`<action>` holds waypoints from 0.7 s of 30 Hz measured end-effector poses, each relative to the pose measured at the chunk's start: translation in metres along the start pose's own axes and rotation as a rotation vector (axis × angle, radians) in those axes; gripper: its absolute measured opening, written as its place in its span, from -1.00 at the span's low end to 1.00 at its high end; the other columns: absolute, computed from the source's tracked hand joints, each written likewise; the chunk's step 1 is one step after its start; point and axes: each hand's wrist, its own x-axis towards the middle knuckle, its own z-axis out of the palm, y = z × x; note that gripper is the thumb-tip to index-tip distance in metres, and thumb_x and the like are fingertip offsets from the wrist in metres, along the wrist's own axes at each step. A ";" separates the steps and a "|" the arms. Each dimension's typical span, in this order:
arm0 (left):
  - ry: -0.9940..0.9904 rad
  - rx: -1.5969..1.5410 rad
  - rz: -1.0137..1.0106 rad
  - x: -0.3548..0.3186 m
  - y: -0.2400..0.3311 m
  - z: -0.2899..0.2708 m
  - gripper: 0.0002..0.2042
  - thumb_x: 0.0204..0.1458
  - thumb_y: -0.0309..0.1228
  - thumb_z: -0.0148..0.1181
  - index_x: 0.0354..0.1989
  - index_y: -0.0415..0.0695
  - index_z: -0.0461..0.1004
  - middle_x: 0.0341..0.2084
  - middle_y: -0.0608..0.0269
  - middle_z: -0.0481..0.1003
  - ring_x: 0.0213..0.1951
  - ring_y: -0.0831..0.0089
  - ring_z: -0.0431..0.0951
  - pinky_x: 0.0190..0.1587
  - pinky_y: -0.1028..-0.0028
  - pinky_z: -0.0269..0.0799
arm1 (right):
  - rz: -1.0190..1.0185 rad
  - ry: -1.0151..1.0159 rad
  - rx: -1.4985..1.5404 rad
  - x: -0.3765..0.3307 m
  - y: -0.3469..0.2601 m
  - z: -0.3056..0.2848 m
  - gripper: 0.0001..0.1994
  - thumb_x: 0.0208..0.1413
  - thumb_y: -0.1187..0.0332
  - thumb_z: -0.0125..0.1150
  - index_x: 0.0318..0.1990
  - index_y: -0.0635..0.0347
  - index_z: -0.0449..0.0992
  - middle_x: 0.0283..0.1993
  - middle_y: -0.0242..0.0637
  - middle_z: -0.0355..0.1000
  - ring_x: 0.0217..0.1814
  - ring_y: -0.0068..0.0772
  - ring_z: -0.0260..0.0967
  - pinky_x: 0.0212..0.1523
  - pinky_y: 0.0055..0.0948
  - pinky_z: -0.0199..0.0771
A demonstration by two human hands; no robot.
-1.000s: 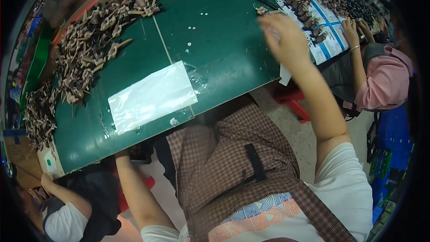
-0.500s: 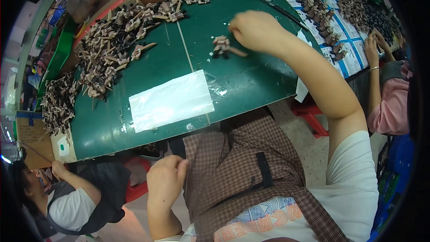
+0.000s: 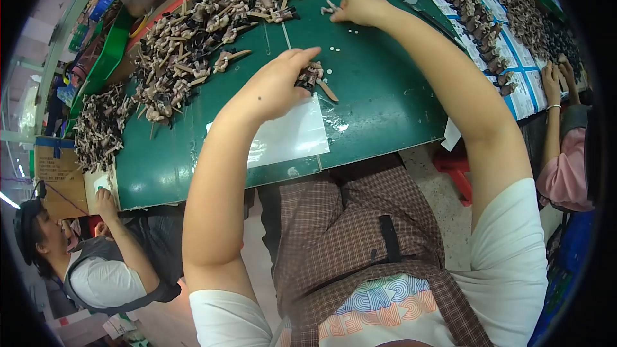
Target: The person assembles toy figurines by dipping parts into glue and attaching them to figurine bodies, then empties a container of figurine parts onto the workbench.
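My left hand [image 3: 277, 85] rests on the green table [image 3: 385, 103], fingers curled over a small cluster of brown-and-pink moulded pieces [image 3: 312, 74] with a tan stick poking out beside it. My right hand [image 3: 360, 5] reaches to the far edge and closes on a few small pale pieces [image 3: 330, 8]. A clear plastic sheet [image 3: 289, 136] lies flat just below my left hand. Tiny white dots are scattered on the green top between the two hands.
A big heap of the same brown pieces [image 3: 186, 45] covers the far left of the table, more at the left end [image 3: 99, 125]. Rows of pieces on blue-and-white sheets [image 3: 488, 45] run along the right. One person [image 3: 96, 263] sits lower left, another [image 3: 565, 154] at right.
My left hand came up from my lap onto the table and took the small cluster. My right hand let go of that cluster and moved to the far edge.
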 end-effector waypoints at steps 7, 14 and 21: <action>-0.106 -0.136 -0.038 0.008 0.000 -0.008 -0.50 -0.12 -0.49 0.40 0.07 -0.14 0.43 -0.07 0.20 0.41 -0.08 0.45 0.47 -0.06 0.49 0.45 | 0.089 -0.095 0.364 -0.080 0.016 -0.022 -0.66 0.00 0.14 0.41 -0.32 0.31 0.63 -0.50 -0.28 0.52 -0.59 -0.52 0.43 -0.48 -0.51 0.41; 0.055 -1.006 -0.054 -0.113 0.038 0.001 -0.45 -0.15 -0.64 0.36 0.08 -0.13 0.36 0.08 0.24 0.26 0.02 0.42 0.45 0.00 0.41 0.55 | -0.161 -0.068 0.724 -0.126 -0.033 -0.020 -0.80 0.07 0.36 0.32 -0.24 0.33 0.63 -0.36 -0.35 0.46 -0.41 -0.57 0.41 -0.36 -0.56 0.43; -0.048 -1.287 -0.230 -0.208 0.062 0.047 -0.35 -0.14 -0.72 0.37 0.20 -0.15 0.31 0.17 0.26 0.20 0.07 0.45 0.39 0.06 0.45 0.49 | -0.433 -0.024 0.441 -0.142 -0.112 -0.004 -0.81 0.02 0.28 0.32 -0.29 0.19 0.66 -0.33 -0.27 0.50 -0.30 -0.25 0.46 -0.26 -0.35 0.44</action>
